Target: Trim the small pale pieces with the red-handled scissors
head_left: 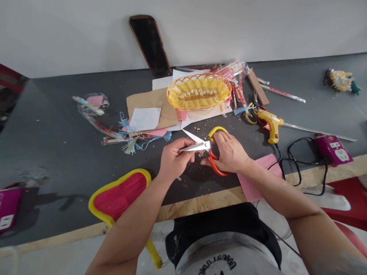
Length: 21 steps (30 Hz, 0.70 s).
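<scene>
My right hand [231, 151] grips a pair of scissors [203, 146] by the yellow and red handle loops. The blades point left and stand apart. My left hand [175, 157] is closed in a pinch, with the lower blade lying across its fingers. Whatever sits between those fingers is hidden or too small to make out. Small pale crumbs [204, 128] are scattered on the dark tabletop around the scissors. Just behind them, a yellow woven basket [179, 101] holds a row of small pale pieces.
A yellow glue gun [270, 123] lies to the right, its cord near a purple power box [334, 149]. Pink paper [250, 187] overhangs the front edge. At left lies a red paddle-shaped piece with yellow edging [122, 193]. Behind, a phone [150, 46] leans on the wall.
</scene>
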### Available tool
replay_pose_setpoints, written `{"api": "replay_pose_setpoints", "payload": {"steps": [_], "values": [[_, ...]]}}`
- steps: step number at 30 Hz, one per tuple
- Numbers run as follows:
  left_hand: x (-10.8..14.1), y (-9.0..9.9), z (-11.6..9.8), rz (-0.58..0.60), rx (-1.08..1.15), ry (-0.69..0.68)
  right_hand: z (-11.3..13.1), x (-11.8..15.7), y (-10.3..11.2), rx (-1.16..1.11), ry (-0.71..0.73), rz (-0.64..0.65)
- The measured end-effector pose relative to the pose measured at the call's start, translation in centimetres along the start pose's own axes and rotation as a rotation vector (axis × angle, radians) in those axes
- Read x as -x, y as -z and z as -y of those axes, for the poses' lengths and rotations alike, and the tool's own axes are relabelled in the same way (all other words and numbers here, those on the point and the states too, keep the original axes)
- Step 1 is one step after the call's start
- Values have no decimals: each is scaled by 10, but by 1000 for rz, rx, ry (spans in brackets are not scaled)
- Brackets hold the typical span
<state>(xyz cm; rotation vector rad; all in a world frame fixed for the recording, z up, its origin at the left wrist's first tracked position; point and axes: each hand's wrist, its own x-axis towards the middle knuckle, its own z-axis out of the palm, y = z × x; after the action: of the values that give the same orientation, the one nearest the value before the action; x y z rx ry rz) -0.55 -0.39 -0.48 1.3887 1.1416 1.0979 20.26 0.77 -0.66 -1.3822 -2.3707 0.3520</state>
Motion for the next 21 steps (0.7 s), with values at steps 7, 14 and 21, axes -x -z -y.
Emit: {"api": "replay_pose_setpoints", "payload": {"steps": [7, 14, 21], "values": [[-1, 0, 1, 14, 48, -29, -1, 0, -1, -123, 30, 69], [1, -2, 4, 0, 126, -12, -3, -1, 0, -172, 38, 87], [-1, -2, 5, -62, 12, -40, -1, -1, 0, -114, 2, 75]]}}
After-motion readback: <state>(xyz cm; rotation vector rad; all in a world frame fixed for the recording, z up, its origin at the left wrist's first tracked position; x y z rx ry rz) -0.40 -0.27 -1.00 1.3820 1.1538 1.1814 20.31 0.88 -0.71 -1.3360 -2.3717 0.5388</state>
